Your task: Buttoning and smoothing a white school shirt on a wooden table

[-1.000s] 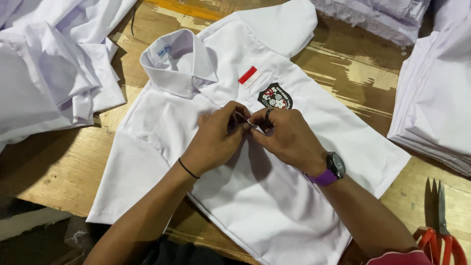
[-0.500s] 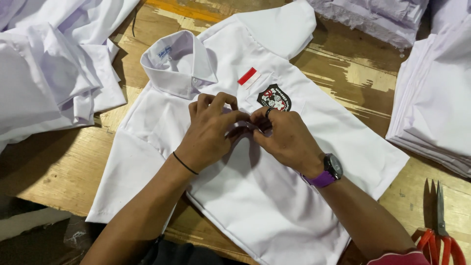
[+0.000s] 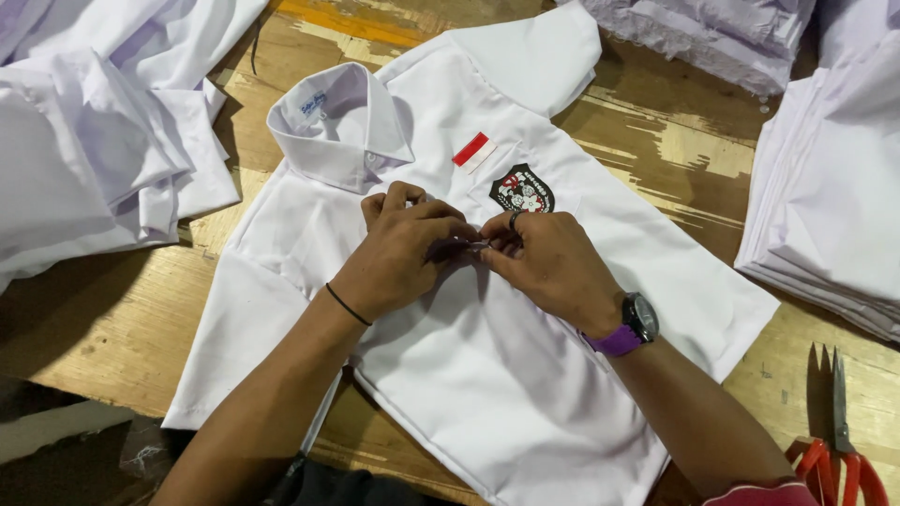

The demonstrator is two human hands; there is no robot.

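Observation:
A white short-sleeved shirt (image 3: 525, 375) lies flat on a wooden table (image 3: 675, 141), collar toward the far left, with a red-and-white patch (image 3: 472, 150) and a dark round badge (image 3: 521, 190) on its chest. My left hand (image 3: 403, 248) and my right hand (image 3: 548, 262) meet over the shirt's front placket just below the collar. Both pinch the fabric edges together at the same spot, fingertips touching. What lies between the fingertips is hidden. A thin black band circles my left wrist; a purple-strapped watch (image 3: 636, 323) sits on my right wrist.
A heap of white shirts (image 3: 94, 141) lies at the left. A neat stack of folded white shirts (image 3: 834, 197) sits at the right, more white cloth (image 3: 712, 33) at the far edge. Red-handled scissors (image 3: 839, 440) rest at the near right corner.
Both hands stayed on the placket. My left hand's fingers curled over and shifted slightly up toward the collar, and the pinch point between the hands tightened.

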